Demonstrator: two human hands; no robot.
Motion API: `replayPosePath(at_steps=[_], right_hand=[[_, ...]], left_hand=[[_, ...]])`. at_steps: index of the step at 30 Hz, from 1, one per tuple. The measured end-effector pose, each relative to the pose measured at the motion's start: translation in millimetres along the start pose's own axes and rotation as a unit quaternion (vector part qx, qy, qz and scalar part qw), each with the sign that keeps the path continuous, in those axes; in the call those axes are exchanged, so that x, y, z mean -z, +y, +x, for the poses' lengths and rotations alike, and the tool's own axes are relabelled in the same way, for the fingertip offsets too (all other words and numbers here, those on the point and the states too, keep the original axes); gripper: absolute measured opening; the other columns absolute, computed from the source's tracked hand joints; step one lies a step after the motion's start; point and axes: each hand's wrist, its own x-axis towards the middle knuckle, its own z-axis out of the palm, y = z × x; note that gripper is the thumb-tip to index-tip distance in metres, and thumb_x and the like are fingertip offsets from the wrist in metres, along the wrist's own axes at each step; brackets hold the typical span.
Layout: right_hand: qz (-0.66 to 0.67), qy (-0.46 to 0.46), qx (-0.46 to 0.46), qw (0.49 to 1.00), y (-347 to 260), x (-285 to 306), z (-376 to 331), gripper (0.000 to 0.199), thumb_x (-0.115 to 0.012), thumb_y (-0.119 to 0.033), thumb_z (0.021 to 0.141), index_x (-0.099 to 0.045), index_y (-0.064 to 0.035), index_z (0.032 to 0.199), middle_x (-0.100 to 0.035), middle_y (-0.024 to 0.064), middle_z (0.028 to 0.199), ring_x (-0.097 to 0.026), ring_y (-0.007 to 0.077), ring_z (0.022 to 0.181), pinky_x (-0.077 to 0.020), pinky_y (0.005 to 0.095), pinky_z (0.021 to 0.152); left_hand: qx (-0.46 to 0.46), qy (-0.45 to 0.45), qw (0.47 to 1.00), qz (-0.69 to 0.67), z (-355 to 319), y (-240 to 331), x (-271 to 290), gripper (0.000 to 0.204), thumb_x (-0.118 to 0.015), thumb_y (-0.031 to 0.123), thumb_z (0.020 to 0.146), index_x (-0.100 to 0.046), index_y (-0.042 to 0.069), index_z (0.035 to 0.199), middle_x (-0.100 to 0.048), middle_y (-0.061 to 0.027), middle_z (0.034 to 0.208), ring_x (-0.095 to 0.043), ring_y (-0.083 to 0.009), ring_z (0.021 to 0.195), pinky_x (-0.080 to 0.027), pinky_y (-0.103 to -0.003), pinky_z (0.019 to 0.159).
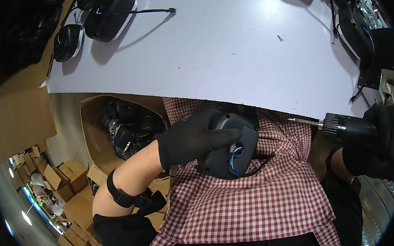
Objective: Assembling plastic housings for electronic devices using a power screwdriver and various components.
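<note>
Left hand [187, 142] gloved, clasping dark plastic housing [236, 147] over checked apron [249, 202], right hand [379, 143] wrapped around electric screwdriver [340, 126], bit near white table [227, 42] edge

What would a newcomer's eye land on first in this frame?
Most likely the gloved left hand at centre, gripping a dark plastic housing with blue wires over a red checked apron. At the right edge, the gloved right hand holds a power screwdriver, its bit pointing left. Beyond lies a white table with more dark housings at its far left.
</note>
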Motion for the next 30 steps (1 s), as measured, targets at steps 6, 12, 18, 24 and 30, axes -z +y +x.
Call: replayPosePath(at_steps=[6, 12, 18, 24, 30], right_hand=[[0.029, -0.076, -0.045, 0.996, 7, 9, 8, 0.028, -0.067, -0.030, 0.090, -0.055, -0.0057, 0.097, -0.056, 0.0002, 0.087, -0.056, 0.0098, 0.063, -0.0444, 0.0253, 0.057], [-0.023, 0.029, 0.009, 0.999, 23, 0, 2, 0.032, -0.065, -0.028, 0.091, -0.057, -0.0068, 0.113, -0.054, 0.0001, 0.091, -0.056, 0.0108, 0.063, -0.0480, 0.0266, 0.058], [-0.050, 0.007, -0.042, 0.998, 34, -1, 9, 0.038, -0.062, -0.028, 0.093, -0.056, -0.0023, 0.120, -0.057, 0.0033, 0.096, -0.059, 0.0114, 0.067, -0.0510, 0.0278, 0.060], [-0.018, 0.005, -0.065, 0.998, 50, -6, 17, 0.038, -0.061, -0.028, 0.093, -0.056, -0.0024, 0.120, -0.058, 0.0041, 0.099, -0.059, 0.0117, 0.067, -0.0522, 0.0277, 0.062], [-0.020, 0.025, -0.036, 0.999, 57, -6, 17, 0.039, -0.061, -0.028, 0.093, -0.054, -0.0029, 0.122, -0.058, 0.0044, 0.099, -0.059, 0.0117, 0.067, -0.0525, 0.0274, 0.061]], left_hand=[[0.025, -0.012, 0.999, 0.030, 5, -1, 1, 0.076, -0.067, 0.054, 0.083, -0.051, -0.006, 0.127, -0.063, -0.0196, 0.114, -0.063, -0.0257, 0.103, -0.051, -0.034, 0.085], [0.025, -0.051, 0.998, -0.019, 10, -14, 2, 0.077, -0.066, 0.056, 0.083, -0.051, -0.005, 0.128, -0.061, -0.0192, 0.117, -0.061, -0.0247, 0.106, -0.050, -0.034, 0.087], [-0.063, -0.028, 0.995, 0.069, 11, -39, -2, 0.074, -0.064, 0.055, 0.086, -0.051, -0.005, 0.127, -0.063, -0.0193, 0.112, -0.063, -0.0221, 0.102, -0.051, -0.032, 0.084], [-0.108, -0.008, 0.991, 0.078, 4, -34, 1, 0.067, -0.065, 0.054, 0.086, -0.054, -0.003, 0.120, -0.066, -0.0143, 0.092, -0.066, -0.0195, 0.083, -0.052, -0.032, 0.072], [-0.042, 0.001, 0.999, 0.017, 3, -39, 2, 0.063, -0.066, 0.051, 0.087, -0.054, -0.002, 0.118, -0.066, -0.0119, 0.085, -0.065, -0.0183, 0.077, -0.051, -0.032, 0.067]])
